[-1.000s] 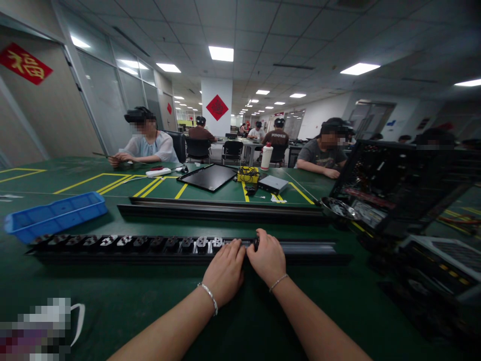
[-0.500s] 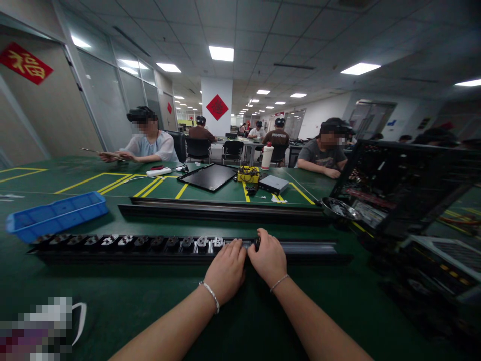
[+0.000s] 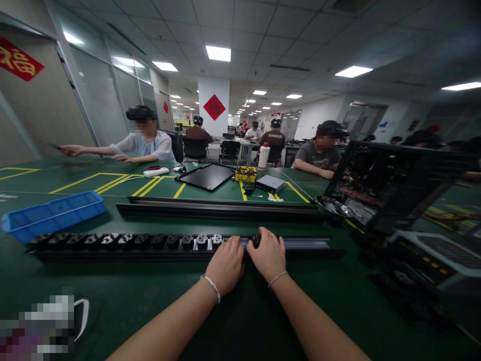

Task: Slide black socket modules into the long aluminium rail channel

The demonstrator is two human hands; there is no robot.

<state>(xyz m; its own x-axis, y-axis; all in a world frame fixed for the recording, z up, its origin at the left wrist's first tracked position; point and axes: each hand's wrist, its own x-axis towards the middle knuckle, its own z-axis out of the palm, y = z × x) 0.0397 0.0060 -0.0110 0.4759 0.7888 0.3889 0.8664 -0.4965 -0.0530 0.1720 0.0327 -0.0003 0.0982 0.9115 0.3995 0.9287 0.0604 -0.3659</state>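
A long black rail (image 3: 150, 255) lies across the green table in front of me, with a row of dark and silvery block-shaped pieces (image 3: 142, 240) set along its left part. My left hand (image 3: 227, 265) is closed over the rail's near edge, its fingers together just right of the last piece; the fingertips are partly hidden. Close beside it, my right hand (image 3: 268, 255) pinches a small black rounded piece (image 3: 256, 240) at the rail's channel. To the right of my hands the bare channel (image 3: 308, 244) shows.
Behind the rail lies another long black rail (image 3: 221, 210). A blue bin (image 3: 54, 214) stands left, an open computer case (image 3: 394, 185) and a power supply (image 3: 432, 260) right. A metal bowl (image 3: 332, 206) sits near the case. Two people sit across the table.
My view has shifted slightly. My hands stay at about the same spot on the rail, the right fingers a little more spread. The person across on the left has stretched an arm outward.
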